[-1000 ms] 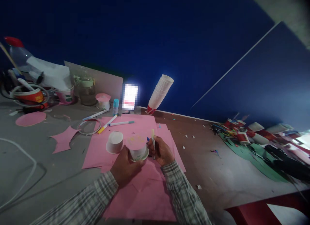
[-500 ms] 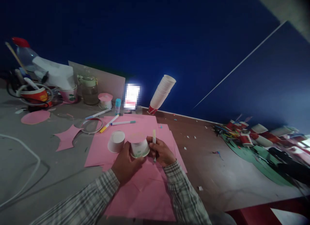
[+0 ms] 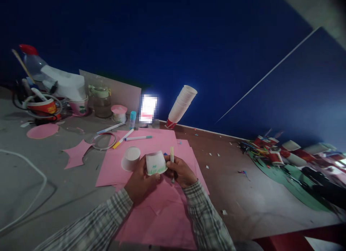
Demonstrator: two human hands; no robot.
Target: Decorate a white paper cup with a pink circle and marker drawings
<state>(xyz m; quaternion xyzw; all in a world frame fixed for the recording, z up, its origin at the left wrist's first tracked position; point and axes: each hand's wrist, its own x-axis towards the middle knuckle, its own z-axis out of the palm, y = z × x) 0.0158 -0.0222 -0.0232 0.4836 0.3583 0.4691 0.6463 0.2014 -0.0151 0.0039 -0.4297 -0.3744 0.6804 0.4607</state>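
Note:
A short white paper cup with green drawn strokes along its lower rim is held above the pink paper sheets. My left hand is closed round its left side, thumb at the bottom rim. In my right hand a white marker with a pale yellow end stands nearly upright, gripped between thumb and fingers. Those fingers also meet the cup's right edge. Just left of my hands, another white paper cup sits on the pink sheets.
Markers, a tape roll and a glue stick lie or stand beyond the sheets. A pink-topped cup, a glass jar and a bright phone screen are behind. A tilted cup stack leans at the wall.
My hands have turned the cup so its side faces me; its pink top, visible before, is now out of sight. The marker stays in my right hand.

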